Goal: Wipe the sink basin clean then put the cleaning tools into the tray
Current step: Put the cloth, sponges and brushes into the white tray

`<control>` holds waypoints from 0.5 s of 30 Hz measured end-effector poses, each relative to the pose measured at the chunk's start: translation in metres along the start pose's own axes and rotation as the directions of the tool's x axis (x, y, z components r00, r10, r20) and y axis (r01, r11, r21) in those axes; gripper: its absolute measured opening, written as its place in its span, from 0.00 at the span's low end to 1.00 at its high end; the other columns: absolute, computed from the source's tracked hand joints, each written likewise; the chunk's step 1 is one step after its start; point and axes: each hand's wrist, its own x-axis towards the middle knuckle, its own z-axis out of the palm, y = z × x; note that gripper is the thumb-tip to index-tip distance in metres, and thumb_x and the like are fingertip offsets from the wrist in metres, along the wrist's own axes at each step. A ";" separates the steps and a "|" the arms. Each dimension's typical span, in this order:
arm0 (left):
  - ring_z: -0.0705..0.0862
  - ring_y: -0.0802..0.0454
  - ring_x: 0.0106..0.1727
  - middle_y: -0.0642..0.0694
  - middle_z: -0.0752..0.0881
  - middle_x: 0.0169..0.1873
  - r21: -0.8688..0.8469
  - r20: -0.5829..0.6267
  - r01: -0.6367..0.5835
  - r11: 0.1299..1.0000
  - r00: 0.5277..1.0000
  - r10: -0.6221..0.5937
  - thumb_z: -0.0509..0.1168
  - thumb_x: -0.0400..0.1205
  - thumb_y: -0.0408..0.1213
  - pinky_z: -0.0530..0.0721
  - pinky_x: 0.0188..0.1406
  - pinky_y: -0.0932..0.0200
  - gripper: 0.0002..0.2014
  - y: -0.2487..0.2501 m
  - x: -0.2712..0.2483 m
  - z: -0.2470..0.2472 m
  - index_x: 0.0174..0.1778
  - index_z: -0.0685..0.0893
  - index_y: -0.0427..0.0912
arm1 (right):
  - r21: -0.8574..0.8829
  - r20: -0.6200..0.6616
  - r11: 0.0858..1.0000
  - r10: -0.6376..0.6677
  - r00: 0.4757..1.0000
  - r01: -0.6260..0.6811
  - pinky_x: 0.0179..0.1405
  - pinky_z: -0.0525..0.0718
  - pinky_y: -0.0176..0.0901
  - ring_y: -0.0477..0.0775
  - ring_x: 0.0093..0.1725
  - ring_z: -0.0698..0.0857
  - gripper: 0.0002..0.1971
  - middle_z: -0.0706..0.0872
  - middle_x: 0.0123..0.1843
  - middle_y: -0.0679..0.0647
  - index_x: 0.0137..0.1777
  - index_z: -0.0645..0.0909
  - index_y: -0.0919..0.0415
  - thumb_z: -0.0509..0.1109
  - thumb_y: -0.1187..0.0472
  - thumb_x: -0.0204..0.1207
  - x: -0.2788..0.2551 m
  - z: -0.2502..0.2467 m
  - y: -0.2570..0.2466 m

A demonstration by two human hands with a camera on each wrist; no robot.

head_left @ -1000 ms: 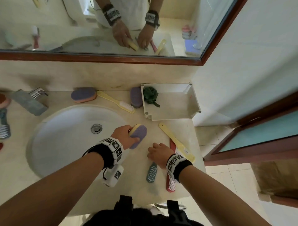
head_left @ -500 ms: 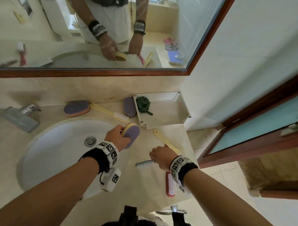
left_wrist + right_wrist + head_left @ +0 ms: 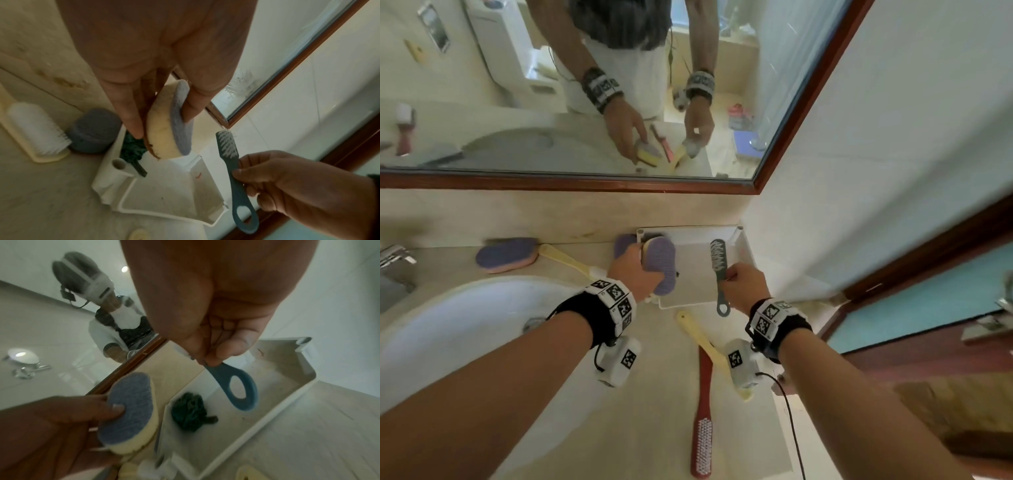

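- Since 0.5 s ago, both hands have travelled from the surface [image 3: 640,404] beside the sink basin [image 3: 465,329] to above the white tray [image 3: 743,246]; the small blue brush [image 3: 719,265] has left the surface.
- Left hand [image 3: 635,270]: fingers and thumb clamped on the yellow sponge with a purple pad [image 3: 659,265], held over the tray's left edge.
- Right hand [image 3: 744,282]: thumb and fingertips pinch the blue brush's handle; bristle head points toward the mirror [image 3: 571,89], loop end hangs past the tray's near rim.
- Tray contents: 1 dark green scrubber [image 3: 189,412], in the left part.
- On the surface: 1 red brush [image 3: 703,421] and 1 yellow brush [image 3: 705,346], crossing near the right wrist; a yellow brush with white bristles [image 3: 35,131] and 2 purple sponges [image 3: 505,255] left of the tray.
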 end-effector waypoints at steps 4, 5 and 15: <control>0.79 0.39 0.67 0.42 0.78 0.69 0.038 0.037 0.053 0.998 0.998 -0.054 0.72 0.77 0.48 0.78 0.60 0.52 0.38 0.026 0.018 0.031 0.80 0.60 0.45 | -0.085 0.014 0.994 0.071 0.997 -0.070 0.39 0.86 0.40 0.55 0.40 0.87 0.06 0.88 0.39 0.56 0.40 0.88 0.65 0.71 0.64 0.68 0.052 -0.023 0.014; 0.79 0.39 0.67 0.42 0.78 0.70 0.045 0.057 0.064 0.997 0.996 -0.066 0.71 0.77 0.48 0.78 0.61 0.52 0.39 0.031 0.025 0.038 0.81 0.59 0.45 | -0.113 0.031 0.989 0.096 0.995 -0.092 0.33 0.84 0.38 0.52 0.36 0.86 0.05 0.88 0.38 0.56 0.39 0.88 0.65 0.71 0.64 0.69 0.063 -0.027 0.017; 0.82 0.38 0.64 0.40 0.80 0.66 0.174 0.117 0.168 0.970 0.975 -0.189 0.73 0.76 0.49 0.82 0.58 0.50 0.35 0.061 0.086 0.102 0.75 0.66 0.42 | -0.236 0.096 0.966 0.133 0.987 -0.107 0.29 0.85 0.41 0.55 0.31 0.86 0.08 0.86 0.40 0.58 0.40 0.78 0.65 0.75 0.65 0.72 0.135 -0.018 0.028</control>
